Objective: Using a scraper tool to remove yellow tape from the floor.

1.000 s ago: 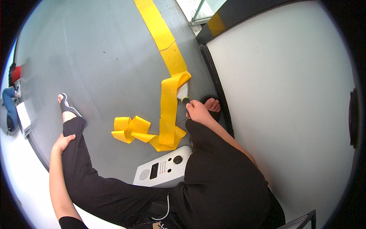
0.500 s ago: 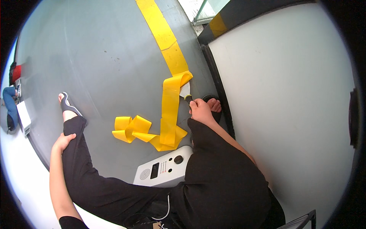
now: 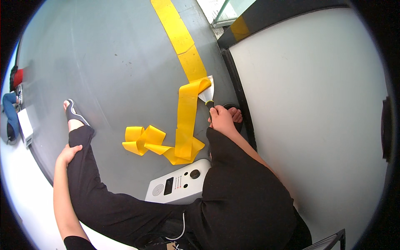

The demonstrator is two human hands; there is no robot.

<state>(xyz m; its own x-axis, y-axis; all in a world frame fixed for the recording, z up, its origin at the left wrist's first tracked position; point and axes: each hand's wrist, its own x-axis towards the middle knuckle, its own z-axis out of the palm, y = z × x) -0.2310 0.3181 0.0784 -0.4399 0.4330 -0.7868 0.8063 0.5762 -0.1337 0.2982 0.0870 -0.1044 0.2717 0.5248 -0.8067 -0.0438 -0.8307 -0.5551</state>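
Observation:
My right hand (image 3: 223,120) grips the black handle of a putty knife (image 3: 207,94). The blade points away from me and lies against the right side of a folded-back strip of yellow floor tape (image 3: 187,118), which covers part of it. From that fold, the loose strip runs toward me and ends in a crumpled, looped heap on the floor. Farther off, more yellow tape (image 3: 177,31) lies flat, with a crack across it. My left hand (image 3: 70,154) is wrapped round my left lower leg, its thumb across the black trouser fabric.
A white box with a knob and speaker grille (image 3: 179,183) stands between my legs. A pale wall (image 3: 308,83) with dark skirting rises close on the right, near my sandalled foot. Another person's jeans-clad leg (image 3: 11,114) and a white box (image 3: 26,127) are at far left.
The putty knife has moved slightly away from me and to the right, so more of its blade shows beside the tape fold. My left hand stays on my leg.

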